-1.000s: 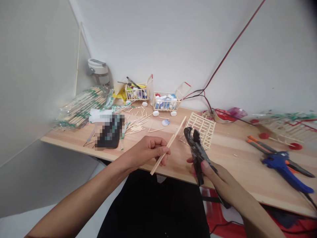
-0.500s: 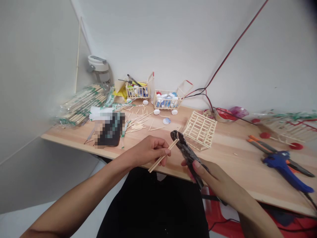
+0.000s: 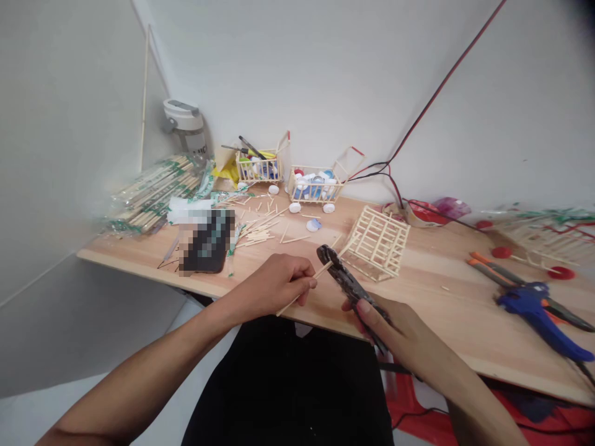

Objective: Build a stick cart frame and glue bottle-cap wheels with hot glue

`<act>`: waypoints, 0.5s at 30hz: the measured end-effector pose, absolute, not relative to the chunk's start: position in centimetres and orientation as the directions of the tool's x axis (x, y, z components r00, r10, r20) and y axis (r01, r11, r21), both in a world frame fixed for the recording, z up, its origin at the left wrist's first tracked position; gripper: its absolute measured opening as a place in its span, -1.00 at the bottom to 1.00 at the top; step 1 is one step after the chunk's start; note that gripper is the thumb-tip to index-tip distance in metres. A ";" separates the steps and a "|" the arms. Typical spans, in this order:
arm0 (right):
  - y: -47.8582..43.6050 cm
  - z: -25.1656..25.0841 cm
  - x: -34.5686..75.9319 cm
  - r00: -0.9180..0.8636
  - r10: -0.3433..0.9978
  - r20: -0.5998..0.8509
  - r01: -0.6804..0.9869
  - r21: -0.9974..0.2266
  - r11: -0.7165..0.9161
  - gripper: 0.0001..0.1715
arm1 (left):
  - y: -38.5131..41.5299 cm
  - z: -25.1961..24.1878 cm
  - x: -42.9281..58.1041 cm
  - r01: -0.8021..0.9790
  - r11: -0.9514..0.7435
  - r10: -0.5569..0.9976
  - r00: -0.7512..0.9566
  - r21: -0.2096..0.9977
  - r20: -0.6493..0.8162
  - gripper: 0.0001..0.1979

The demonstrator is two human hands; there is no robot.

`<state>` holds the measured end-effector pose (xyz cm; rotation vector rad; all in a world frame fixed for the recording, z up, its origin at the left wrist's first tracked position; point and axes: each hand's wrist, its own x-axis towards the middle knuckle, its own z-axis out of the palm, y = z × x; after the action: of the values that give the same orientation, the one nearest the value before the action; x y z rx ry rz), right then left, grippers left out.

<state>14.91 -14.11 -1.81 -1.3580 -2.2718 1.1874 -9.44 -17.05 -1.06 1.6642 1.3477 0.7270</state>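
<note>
Thin wooden sticks (image 3: 322, 270) are pinched between the thumb and fingers of my left hand (image 3: 289, 280); they overlap so closely that I cannot tell one from two. Their upper end meets the jaws of a pair of black pliers (image 3: 348, 280). My right hand (image 3: 383, 319) is closed around the pliers' handles, thumb on top, the jaws pointing up and left. Just beyond the pliers, a lattice frame of glued sticks (image 3: 379, 243) rests on the wooden table (image 3: 427, 334). Short cut stick pieces (image 3: 258, 235) are scattered past my left hand.
Two small stick carts (image 3: 316, 186) with white wheels hold bottle caps at the back. A dark phone (image 3: 209, 244) and bagged sticks (image 3: 158, 192) lie left. On the right are a blue glue gun (image 3: 530, 306), orange-handled pliers (image 3: 488, 271) and red discs (image 3: 560, 272).
The two sticks, seen side by side before, now line up as nearly one at the jaws. The pliers have shifted slightly left, and the view has moved a little.
</note>
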 end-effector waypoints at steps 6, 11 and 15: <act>-14.2 -1.8 14.7 -0.540 0.820 -0.186 0.639 -0.726 0.256 -0.42 | -17.4 -0.6 -9.4 0.567 -0.114 0.967 0.253 0.816 -0.041 -0.75; -14.4 -1.6 14.4 -0.528 0.833 -0.163 0.674 -0.677 0.295 -0.43 | -17.5 -0.7 -9.4 0.683 -0.157 0.969 0.247 0.713 -0.023 -0.75; -14.4 -1.5 13.9 -0.534 0.826 -0.180 0.702 -0.638 0.315 -0.42 | -17.8 -0.7 -9.4 0.775 -0.162 0.972 0.233 0.611 -0.039 -0.78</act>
<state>13.86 -14.39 -1.48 -1.4093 -2.3963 1.0197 -9.39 -17.84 -0.70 1.9972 1.5962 0.5016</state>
